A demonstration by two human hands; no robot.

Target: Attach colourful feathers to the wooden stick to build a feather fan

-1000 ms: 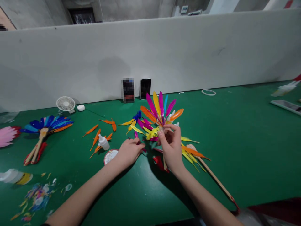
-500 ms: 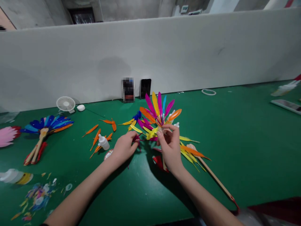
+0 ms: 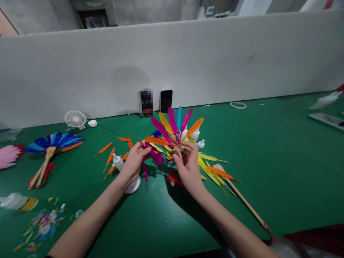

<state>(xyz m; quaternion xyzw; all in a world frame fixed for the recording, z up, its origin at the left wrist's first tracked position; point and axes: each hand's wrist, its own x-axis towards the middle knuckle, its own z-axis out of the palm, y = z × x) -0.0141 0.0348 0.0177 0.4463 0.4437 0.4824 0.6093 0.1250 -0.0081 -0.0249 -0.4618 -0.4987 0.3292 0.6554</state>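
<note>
My right hand point(image 3: 188, 166) pinches the stem of a feather fan point(image 3: 172, 122), whose magenta, yellow, blue and orange feathers spread upward. To its left, the fingers of my left hand point(image 3: 133, 160) are closed on magenta feathers point(image 3: 156, 155) that point toward the fan. One loose magenta feather point(image 3: 145, 173) hangs or lies just below them; I cannot tell which. Beneath my left wrist, a small white dish point(image 3: 134, 186) is partly covered. A white dropper bottle point(image 3: 117, 162) stands beside that hand. Yellow feathers point(image 3: 211, 172) lie right of my right hand, near a red piece point(image 3: 174, 178).
A wooden stick point(image 3: 245, 199) with an orange feather point(image 3: 223, 172) across its top lies at right. Orange feathers point(image 3: 109, 159), a blue feather fan point(image 3: 55, 141), a glue bottle point(image 3: 18, 202) and scraps point(image 3: 44, 224) occupy the left. Two phones point(image 3: 166, 101) lean against the white partition point(image 3: 215, 64).
Both hands have shifted left, the right one carrying the fan. My left hand has risen, bringing several magenta feathers into clearer view. More of the white dish shows.
</note>
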